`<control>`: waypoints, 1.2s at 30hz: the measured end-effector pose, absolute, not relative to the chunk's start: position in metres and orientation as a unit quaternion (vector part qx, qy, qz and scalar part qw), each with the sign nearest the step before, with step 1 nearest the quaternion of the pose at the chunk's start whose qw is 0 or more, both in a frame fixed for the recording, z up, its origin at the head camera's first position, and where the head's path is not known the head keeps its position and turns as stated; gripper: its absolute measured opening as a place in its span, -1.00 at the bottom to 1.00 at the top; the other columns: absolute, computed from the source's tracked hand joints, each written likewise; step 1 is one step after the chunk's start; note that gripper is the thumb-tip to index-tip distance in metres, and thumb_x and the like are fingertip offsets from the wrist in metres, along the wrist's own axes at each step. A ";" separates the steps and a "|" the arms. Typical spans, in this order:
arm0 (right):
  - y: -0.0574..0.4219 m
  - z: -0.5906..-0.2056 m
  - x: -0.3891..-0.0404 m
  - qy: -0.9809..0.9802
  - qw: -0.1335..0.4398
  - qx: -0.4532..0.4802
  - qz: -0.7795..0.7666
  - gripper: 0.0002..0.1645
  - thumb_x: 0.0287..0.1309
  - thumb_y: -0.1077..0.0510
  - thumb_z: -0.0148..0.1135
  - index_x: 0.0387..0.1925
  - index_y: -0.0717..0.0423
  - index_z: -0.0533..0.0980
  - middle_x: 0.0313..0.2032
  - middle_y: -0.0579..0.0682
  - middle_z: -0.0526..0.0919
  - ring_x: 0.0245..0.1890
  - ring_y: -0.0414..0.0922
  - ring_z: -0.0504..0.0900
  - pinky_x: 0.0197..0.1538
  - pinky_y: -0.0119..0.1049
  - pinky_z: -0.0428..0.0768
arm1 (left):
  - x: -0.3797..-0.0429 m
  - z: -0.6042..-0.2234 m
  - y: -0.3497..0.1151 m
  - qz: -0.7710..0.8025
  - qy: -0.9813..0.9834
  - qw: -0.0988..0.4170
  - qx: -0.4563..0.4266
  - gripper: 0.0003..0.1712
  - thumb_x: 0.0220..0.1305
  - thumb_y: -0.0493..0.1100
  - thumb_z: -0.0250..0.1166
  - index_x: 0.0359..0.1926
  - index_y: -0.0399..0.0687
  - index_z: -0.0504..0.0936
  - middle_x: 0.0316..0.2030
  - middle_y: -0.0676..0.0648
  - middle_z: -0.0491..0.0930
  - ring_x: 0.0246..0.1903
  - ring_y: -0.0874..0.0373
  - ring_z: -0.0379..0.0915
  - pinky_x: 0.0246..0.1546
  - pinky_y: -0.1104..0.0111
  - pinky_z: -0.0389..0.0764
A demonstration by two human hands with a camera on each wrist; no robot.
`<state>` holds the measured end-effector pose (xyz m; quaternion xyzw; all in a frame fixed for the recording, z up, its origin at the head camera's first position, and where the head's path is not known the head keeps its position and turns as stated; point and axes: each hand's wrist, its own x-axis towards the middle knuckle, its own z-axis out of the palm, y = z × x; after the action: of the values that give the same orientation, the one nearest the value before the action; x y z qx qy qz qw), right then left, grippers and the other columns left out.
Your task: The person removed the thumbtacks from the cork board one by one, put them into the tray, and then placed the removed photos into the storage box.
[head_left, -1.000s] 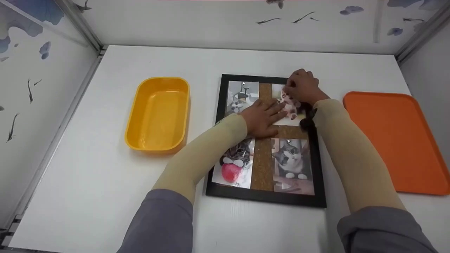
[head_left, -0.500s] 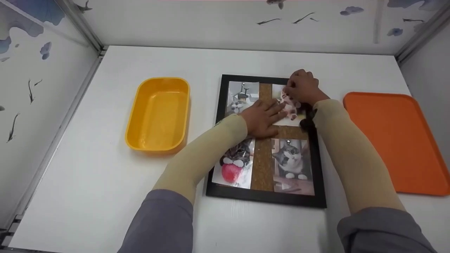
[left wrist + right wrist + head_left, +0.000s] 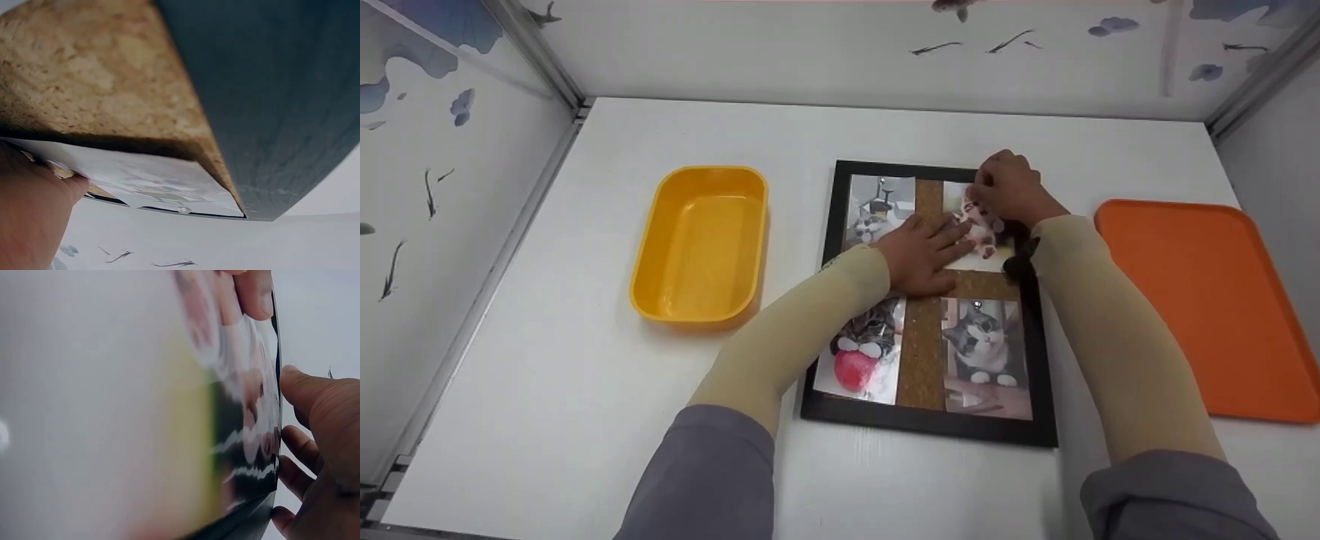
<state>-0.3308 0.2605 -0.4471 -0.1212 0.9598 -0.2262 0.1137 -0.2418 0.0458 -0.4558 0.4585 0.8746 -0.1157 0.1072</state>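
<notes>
The left hand [image 3: 924, 255] lies flat, fingers straight, pressing the top-right photo [image 3: 986, 244] onto the corkboard [image 3: 924, 337]. The right hand [image 3: 1011, 189] has its fingers curled at that photo's top edge, pinching there; what it pinches is hidden. The board lies mid-table, long axis running away from the person

**Both hands at work over the cork board**

Both arms, in beige sleeves with grey cuffs nearer the body, reach forward from the near edge of the cork board [image 3: 922, 322]. The left hand [image 3: 924, 251] lies flat at the board's centre, fingers straight and pointing right. The right hand [image 3: 1009, 191] sits at the board's far right corner, fingers curled downward; what they pinch is hidden.
</notes>
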 end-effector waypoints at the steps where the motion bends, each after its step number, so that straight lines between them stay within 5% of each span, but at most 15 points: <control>1: 0.261 -0.447 -0.331 0.959 0.115 -0.121 -0.228 -0.66 0.40 0.01 0.13 -0.38 0.20 0.47 0.19 0.23 0.35 0.23 0.22 0.23 0.23 0.34 0.14 | -0.242 -0.456 0.046 -0.116 0.874 0.108 0.459 -0.18 0.46 0.40 -0.50 0.58 0.22 -0.38 0.57 0.05 -0.45 0.53 0.01 -0.54 0.47 -0.01 -0.20; 36: 0.274 -0.424 -0.317 0.965 0.049 -0.203 -0.161 -0.78 0.35 0.12 0.18 -0.37 0.19 0.47 0.10 0.25 0.47 0.11 0.28 0.33 0.01 0.35 0.28 | -0.243 -0.458 0.046 -0.115 0.874 0.109 0.459 -0.17 0.44 0.42 -0.53 0.58 0.24 -0.40 0.56 0.04 -0.46 0.53 -0.01 -0.56 0.46 -0.01 -0.24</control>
<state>-0.3171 0.2744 -0.4239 -0.2029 0.9646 -0.1612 0.0489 -0.2433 0.0458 -0.4584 0.4595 0.8739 -0.1155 0.1093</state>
